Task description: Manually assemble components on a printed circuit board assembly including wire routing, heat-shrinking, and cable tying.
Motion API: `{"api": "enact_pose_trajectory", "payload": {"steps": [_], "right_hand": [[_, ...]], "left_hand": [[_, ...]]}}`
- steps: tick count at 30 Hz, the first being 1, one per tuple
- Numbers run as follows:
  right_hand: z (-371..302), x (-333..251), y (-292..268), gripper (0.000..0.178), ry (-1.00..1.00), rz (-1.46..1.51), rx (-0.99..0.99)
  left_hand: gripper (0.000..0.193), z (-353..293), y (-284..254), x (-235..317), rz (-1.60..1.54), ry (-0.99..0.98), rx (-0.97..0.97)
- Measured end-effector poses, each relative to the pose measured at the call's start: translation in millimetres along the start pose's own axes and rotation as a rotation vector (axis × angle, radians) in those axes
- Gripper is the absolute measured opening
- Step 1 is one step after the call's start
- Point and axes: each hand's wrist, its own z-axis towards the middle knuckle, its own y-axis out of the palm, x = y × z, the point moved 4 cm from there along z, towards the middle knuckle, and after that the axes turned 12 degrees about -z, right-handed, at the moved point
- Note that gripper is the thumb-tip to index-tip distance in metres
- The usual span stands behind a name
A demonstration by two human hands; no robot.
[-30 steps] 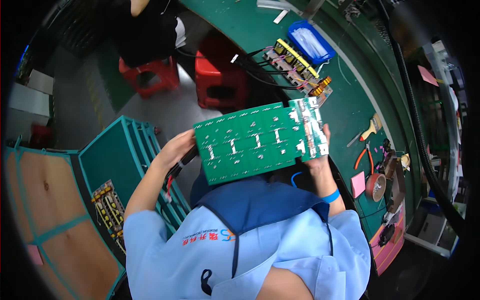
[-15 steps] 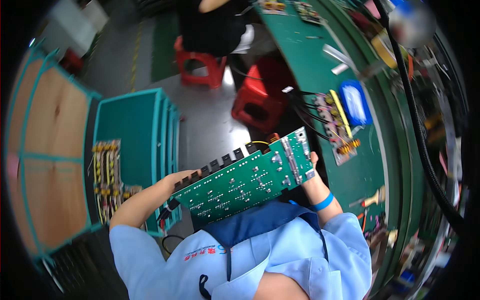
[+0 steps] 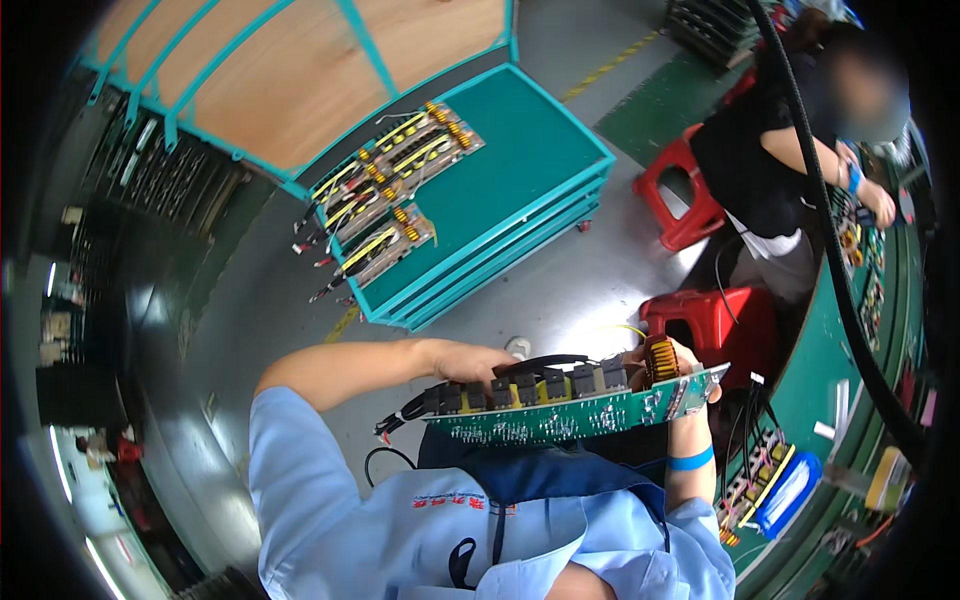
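Observation:
A long green circuit board [image 3: 560, 417] is held in front of my body, its soldered side tilted toward me. Black components [image 3: 527, 389] line its far edge, and a copper-wound coil [image 3: 661, 360] stands at its right end. My left hand [image 3: 468, 362] grips the far side toward the left end, its fingers partly hidden behind the parts. At the right end, my right hand [image 3: 688, 362] is closed round the board beside the coil; a blue band [image 3: 691, 460] circles that wrist. Black cables [image 3: 402, 415] hang off the board's left end.
A teal cart [image 3: 500, 140] ahead carries several similar board assemblies [image 3: 385, 185]. Red stools [image 3: 680, 185] stand to the right, near a seated person [image 3: 750, 170] in black. Along the right runs a green workbench [image 3: 815, 400] with another board [image 3: 752, 485] and a blue roll-like object [image 3: 790, 495].
My view and body have turned left, bringing the teal cart to the front and the bench to the far right. The board stays in both hands and now tips more edge-on.

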Motion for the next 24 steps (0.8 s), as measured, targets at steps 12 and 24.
{"api": "enact_pose_trajectory", "payload": {"steps": [12,24], "right_hand": [[38.4,56.2,-73.5,0.046,0.338,-0.285,0.763],[-7.3,132.7,-29.1,0.033,1.008,-0.506,1.016]], "left_hand": [[0.046,-65.8,-167.3,64.1,1.162,0.304,0.944],[0.038,-11.4,-439.9,87.8,1.268,0.186,1.359]]}}
